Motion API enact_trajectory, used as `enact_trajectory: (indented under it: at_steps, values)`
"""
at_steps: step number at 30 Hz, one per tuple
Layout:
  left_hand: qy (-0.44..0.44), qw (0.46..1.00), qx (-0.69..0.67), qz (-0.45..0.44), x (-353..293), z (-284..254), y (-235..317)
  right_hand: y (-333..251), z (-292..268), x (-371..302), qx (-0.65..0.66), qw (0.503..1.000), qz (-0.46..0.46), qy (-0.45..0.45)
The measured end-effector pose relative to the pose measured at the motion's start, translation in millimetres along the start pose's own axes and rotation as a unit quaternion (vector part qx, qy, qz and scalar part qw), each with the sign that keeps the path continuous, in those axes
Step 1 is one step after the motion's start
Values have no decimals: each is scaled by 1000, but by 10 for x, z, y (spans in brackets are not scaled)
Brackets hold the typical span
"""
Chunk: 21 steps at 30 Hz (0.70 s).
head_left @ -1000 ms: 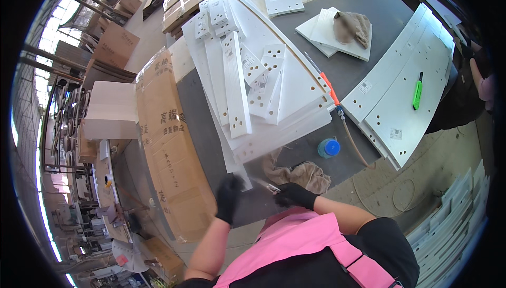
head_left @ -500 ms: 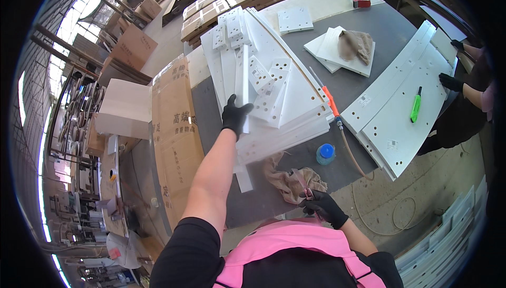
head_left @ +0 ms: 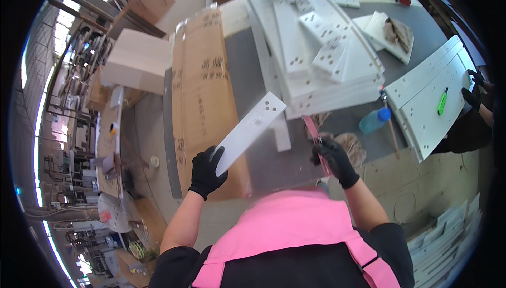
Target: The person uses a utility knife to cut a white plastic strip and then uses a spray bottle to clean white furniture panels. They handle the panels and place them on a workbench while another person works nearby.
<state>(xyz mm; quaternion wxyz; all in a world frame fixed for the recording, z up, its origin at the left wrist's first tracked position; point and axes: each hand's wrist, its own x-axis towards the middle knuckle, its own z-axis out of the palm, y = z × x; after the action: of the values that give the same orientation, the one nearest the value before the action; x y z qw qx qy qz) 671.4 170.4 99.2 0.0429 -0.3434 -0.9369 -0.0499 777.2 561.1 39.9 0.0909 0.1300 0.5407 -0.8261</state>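
A narrow white board (head_left: 250, 130) with holes at its far end is gripped at its near end by my left hand (head_left: 207, 173), tilted above the flat cardboard package and the table. My black-gloved right hand (head_left: 337, 161) is closed around a slim pink-red hand tool (head_left: 311, 128); its exact kind is unclear. Beside that hand a brown rag (head_left: 354, 150) lies on the table, partly hidden. Ahead is a stack of large white panels (head_left: 327, 97), with smaller drilled boards (head_left: 291, 45) on top. Another white strip (head_left: 282, 134) juts out from under the stack.
A blue-capped bottle (head_left: 373, 121) stands right of the stack. The long brown cardboard package (head_left: 203, 103) lies at left. At right, another person's gloved hands (head_left: 470, 97) are by white panels (head_left: 421, 111) bearing a green utility knife (head_left: 443, 102). A second rag (head_left: 398, 32) rests on boards behind.
My left hand has drawn back from the stack, bringing the narrow white board toward me. My right hand has lifted forward with the pink-red tool. The view has shifted.
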Motion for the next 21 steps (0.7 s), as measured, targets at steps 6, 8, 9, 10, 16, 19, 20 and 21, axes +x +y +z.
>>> enact_trajectory:
  at_steps: [6, 8, 9, 10, 16, 19, 20, 21]
  values:
    - [-77, 996, -7, 34, -1171, 380, -1009, 740, 828, 178, -54, 998, 9, 8]
    - [-103, 993, -35, 39, -1318, 468, -1330, 979, 988, 238, -123, 992, -20, 13]
    - [-109, 993, -21, 35, -1319, 520, -1453, 1067, 1033, 243, -42, 998, 30, 40]
    - [-140, 990, -2, 24, -1304, 566, -1528, 1123, 1054, 247, -73, 994, 59, 63]
    - [-90, 987, -107, 84, -1042, 934, -1240, 1097, 1141, 376, -470, 879, 29, 76]
    - [-53, 992, -85, 74, -986, 1061, -1096, 1029, 1257, 564, -585, 803, -113, 25]
    - [-52, 994, -78, 65, -984, 1081, -1082, 1018, 1297, 640, -617, 779, -106, 19]
    - [-45, 994, -74, 69, -986, 1093, -1079, 1016, 1332, 715, -642, 759, -108, 13]
